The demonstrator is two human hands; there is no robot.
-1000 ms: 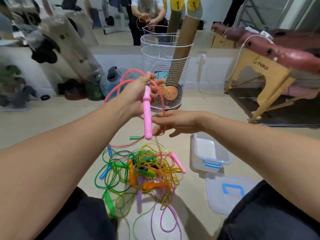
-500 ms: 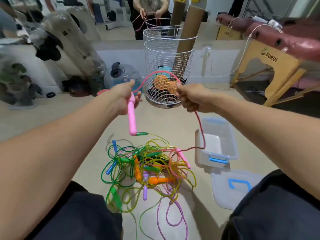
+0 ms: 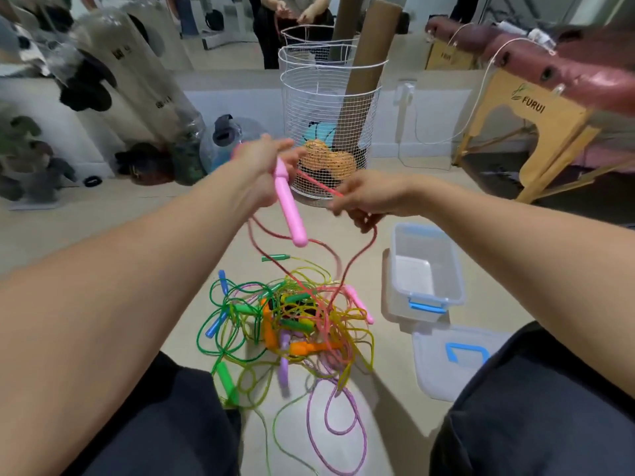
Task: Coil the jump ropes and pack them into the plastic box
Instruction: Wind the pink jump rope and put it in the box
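My left hand (image 3: 261, 166) grips the top of a pink jump rope handle (image 3: 290, 207), which hangs down and tilts to the right. Its red-pink cord (image 3: 319, 185) runs from that hand across to my right hand (image 3: 367, 197), which pinches it. From there the cord drops in loops to a tangled pile of coloured jump ropes (image 3: 292, 324) on the floor, where the second pink handle (image 3: 359, 304) lies. The clear plastic box (image 3: 426, 266) with blue latches stands open and empty to the right of the pile.
The box lid (image 3: 453, 359) with a blue handle lies by my right knee. A white wire basket (image 3: 330, 132) holding cardboard tubes and a ball stands just beyond my hands. A wooden massage table (image 3: 536, 125) is at the right, bagged items at the left. A person stands behind.
My right hand has swung down and left, back toward my left hand, bringing the cord with it. More cord now hangs in loops below my hands.
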